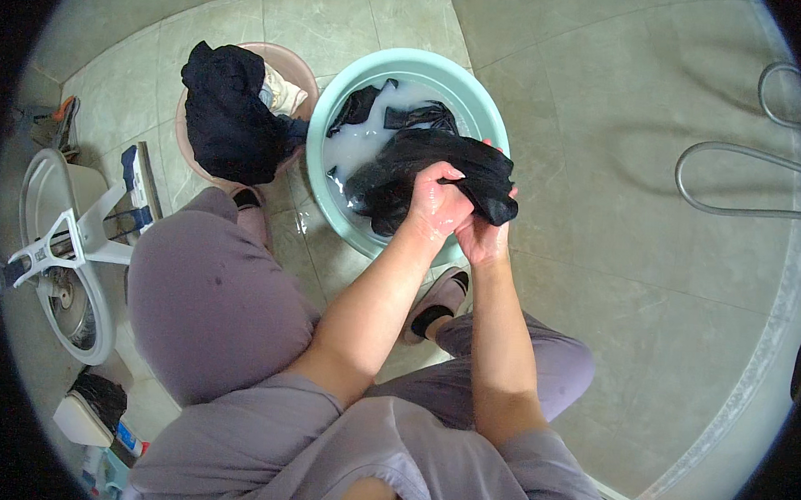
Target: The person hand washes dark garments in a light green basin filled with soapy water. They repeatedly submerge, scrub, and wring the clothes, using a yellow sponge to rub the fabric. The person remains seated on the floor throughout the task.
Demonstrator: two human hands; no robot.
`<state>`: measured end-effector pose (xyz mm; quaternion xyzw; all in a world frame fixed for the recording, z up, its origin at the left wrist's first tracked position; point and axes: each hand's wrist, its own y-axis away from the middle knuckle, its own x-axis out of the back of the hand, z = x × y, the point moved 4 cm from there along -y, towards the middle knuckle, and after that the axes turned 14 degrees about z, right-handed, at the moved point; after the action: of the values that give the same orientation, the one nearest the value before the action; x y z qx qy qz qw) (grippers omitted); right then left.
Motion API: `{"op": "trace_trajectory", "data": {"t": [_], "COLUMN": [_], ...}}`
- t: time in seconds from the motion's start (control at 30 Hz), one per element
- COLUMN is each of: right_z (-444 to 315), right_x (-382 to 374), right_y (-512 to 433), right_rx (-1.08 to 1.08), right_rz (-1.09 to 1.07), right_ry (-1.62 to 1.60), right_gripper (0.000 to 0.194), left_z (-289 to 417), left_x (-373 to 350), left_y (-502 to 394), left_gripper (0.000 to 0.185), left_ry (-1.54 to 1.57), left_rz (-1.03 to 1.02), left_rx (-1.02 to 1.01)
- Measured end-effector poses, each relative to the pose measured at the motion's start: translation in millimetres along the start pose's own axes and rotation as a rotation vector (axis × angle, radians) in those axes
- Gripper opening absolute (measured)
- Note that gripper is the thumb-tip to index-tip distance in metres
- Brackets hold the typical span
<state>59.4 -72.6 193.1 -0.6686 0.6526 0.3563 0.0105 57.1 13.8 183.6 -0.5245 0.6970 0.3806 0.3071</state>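
Observation:
Both my hands grip a wet black cloth garment (438, 164) over the right part of a round light-green plastic basin (328, 206). My left hand (437, 201) presses the cloth from the left, its thumb on top. My right hand (485, 233) lies under the garment's bunched right end, close beside my left hand; some of its fingers are hidden by the cloth. The garment's left part hangs into cloudy, whitish water (361, 144). More dark cloth (423, 117) lies partly sunk in the basin's far part.
A pink basin (307, 78) with a heaped dark garment (222, 115) and a white cloth (283, 94) stands left of the green one. A mop bucket (85, 182) and a white-framed tool (72, 239) are at the far left. Metal hose loops (740, 149) hang by the right wall.

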Motion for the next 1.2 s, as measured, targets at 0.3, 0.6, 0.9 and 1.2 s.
{"op": "trace_trajectory", "data": {"t": [0.3, 0.6, 0.9, 1.2], "right_z": [-48.8, -4.0, -32.7, -24.1], "right_x": [-27.7, 21.4, 15.1, 59.3], "right_y": [-25.4, 3.5, -24.8, -39.2], "right_rx": [0.935, 0.854, 0.642, 0.239], "right_rz": [-0.101, 0.114, 0.391, 0.48], "right_ry": [1.696, 1.493, 1.499, 0.932], "right_gripper": [0.017, 0.015, 0.039, 0.032], "left_z": [7.1, -25.5, -28.1, -38.6], "left_x": [94.7, 83.6, 84.9, 65.4], "left_y": [-7.9, -21.3, -22.3, -19.7], "left_gripper": [0.086, 0.037, 0.032, 0.027], "left_ry": [-0.005, -0.353, -0.405, -0.385], "left_rz": [0.623, 0.564, 0.652, 0.631], "left_rx": [0.27, -0.013, -0.205, -0.169]}}
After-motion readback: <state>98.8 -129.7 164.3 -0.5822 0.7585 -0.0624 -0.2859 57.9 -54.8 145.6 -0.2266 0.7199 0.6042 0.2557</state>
